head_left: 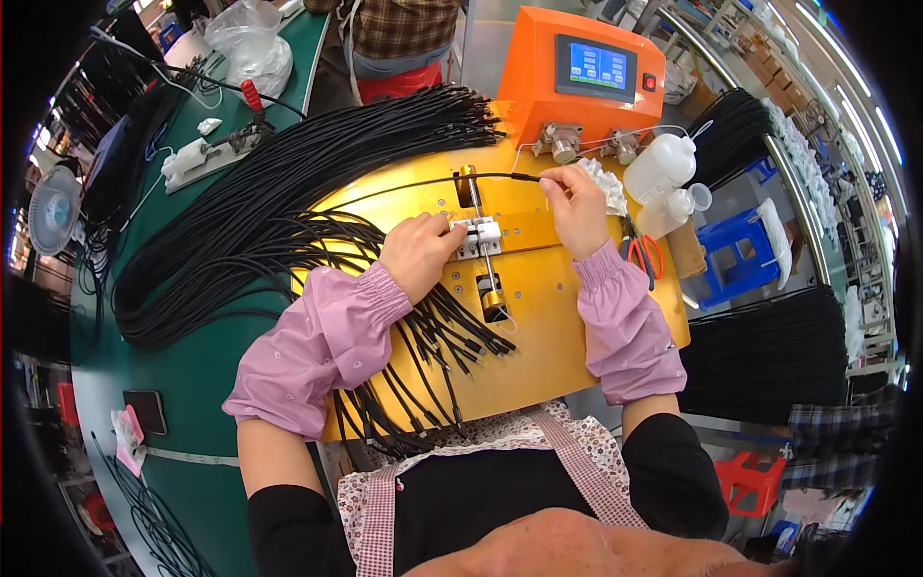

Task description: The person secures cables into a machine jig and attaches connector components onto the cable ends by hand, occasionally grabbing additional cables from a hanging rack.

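My right hand [577,210] pinches the connector end of a black cable [500,175], which runs leftward above the gold plate [553,327]. My left hand [420,256] is closed, its fingertips touching the left side of a small white fixture block [478,238]. Whether those fingers hold anything is hidden. A metal rod runs through the fixture, with brass-coloured parts at both ends. Beneath and beside my left hand lie loose cable ends [466,332]. A thick bundle of black cables [226,207] curves around behind it.
Behind the plate stands an orange machine [534,72] with a lit screen. To the right are white plastic bottles [661,165] and red-handled pliers [646,258]. A red-handled toggle clamp [252,101] and a phone [145,412] sit on the green table [212,385]. Another person [404,29] sits opposite.
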{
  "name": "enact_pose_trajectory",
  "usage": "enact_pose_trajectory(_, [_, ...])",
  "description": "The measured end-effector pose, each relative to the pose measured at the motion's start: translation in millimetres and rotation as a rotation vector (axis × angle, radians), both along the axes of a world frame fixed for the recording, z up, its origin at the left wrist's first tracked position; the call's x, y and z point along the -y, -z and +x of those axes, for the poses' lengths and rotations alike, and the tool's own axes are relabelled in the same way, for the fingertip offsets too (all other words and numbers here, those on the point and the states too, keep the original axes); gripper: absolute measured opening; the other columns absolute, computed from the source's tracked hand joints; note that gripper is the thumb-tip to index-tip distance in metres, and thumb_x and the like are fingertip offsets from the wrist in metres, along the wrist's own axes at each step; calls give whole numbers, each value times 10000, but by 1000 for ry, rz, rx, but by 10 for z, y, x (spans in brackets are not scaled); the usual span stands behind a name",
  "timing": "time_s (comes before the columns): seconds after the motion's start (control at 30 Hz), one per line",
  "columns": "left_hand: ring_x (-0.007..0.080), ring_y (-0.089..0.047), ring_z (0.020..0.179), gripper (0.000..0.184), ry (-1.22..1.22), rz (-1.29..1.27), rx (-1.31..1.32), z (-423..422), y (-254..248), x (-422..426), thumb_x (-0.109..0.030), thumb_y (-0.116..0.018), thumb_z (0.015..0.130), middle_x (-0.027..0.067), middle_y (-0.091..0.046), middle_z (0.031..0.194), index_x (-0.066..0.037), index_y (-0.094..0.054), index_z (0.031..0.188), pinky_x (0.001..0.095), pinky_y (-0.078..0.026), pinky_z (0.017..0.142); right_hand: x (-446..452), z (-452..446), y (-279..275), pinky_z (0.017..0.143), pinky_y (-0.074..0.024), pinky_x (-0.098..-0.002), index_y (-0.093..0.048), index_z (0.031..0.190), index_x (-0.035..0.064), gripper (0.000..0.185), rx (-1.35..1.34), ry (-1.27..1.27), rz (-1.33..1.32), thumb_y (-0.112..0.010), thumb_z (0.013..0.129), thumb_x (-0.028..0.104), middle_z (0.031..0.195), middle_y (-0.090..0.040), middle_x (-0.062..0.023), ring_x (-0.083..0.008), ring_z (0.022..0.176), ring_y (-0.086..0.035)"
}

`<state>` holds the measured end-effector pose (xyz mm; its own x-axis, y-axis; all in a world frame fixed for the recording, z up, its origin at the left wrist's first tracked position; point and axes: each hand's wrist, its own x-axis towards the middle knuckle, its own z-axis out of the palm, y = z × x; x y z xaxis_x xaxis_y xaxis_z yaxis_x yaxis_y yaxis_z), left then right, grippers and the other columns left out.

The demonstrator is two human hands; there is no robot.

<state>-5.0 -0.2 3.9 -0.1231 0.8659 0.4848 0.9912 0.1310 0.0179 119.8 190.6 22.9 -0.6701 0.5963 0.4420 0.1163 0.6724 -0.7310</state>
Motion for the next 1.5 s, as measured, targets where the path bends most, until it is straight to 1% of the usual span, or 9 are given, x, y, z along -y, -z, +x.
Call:
enact_pose_trajectory(0.17, [186,-498,629,206,209,-556,580,-135,-336,111,-57,-575,731,34,-534,770,-90,-630,926,274,-432,605,164,-78,263,563,-363,-204,-608,812,-3,92,-27,-356,-97,-570,728,-5,804,-506,-35,-122,633,-444])
enact_pose_trajectory(0.3, [198,-494,662,165,141,103,271,-27,-202,22,-83,-551,734,45,-502,751,-105,-598,891,293,-430,650,293,-62,226,555,-368,-208,-622,805,5,98,114,-408,-38,-571,724,-11,843,-490,-45,-129,641,-440])
enact_pose_trajectory(0.63, [205,-487,679,134,9,-20,-18,54,31,-36,-111,-531,749,64,-496,749,-62,-543,874,305,-426,665,118,-190,169,549,-396,-240,-642,756,30,98,-3,-410,142,-584,683,0,706,-560,-62,-159,604,-507])
enact_pose_trajectory(0.7, [204,-486,677,130,0,-30,-34,64,26,-29,-114,-528,753,66,-495,748,-59,-536,870,306,-425,668,4,-438,41,568,-421,-287,-647,744,41,85,-10,-228,534,-587,687,59,648,-584,-66,-201,581,-543])
enact_pose_trajectory(0.8, [203,-483,671,123,-7,-52,-84,76,2,-46,-125,-518,765,70,-492,746,-48,-518,861,308,-424,674,-124,-957,-36,678,-423,-340,-657,701,88,162,498,-73,937,-516,758,144,693,-638,-58,-253,647,-595])
enact_pose_trajectory(0.97, [186,-460,654,191,-15,-55,-94,74,5,-43,-113,-536,770,52,-477,749,-66,-562,953,284,-417,656,-193,-1463,115,619,-448,-331,-614,672,104,115,776,-88,1103,-547,749,157,640,-620,-52,-236,613,-608])
enact_pose_trajectory(1.23, [180,-468,658,181,-20,-58,-54,53,13,-40,-104,-566,747,49,-490,757,-79,-575,926,285,-422,632,-120,-961,-266,603,-456,-339,-616,758,100,124,572,91,1060,-503,775,148,728,-630,-40,-226,668,-610])
enact_pose_trajectory(1.37, [178,-474,654,184,-18,-74,-14,32,13,-37,-95,-582,731,43,-499,752,-90,-583,915,285,-424,619,94,-437,-372,606,-457,-311,-563,755,71,75,130,-189,866,-490,752,57,738,-535,-55,-220,678,-545])
enact_pose_trajectory(1.5, [179,-485,651,190,-47,-101,12,0,3,-33,-87,-598,714,38,-514,747,-100,-593,904,282,-429,607,217,-190,-309,589,-439,-308,-568,780,63,59,183,-216,703,-516,753,66,750,-538,-53,-227,673,-539])
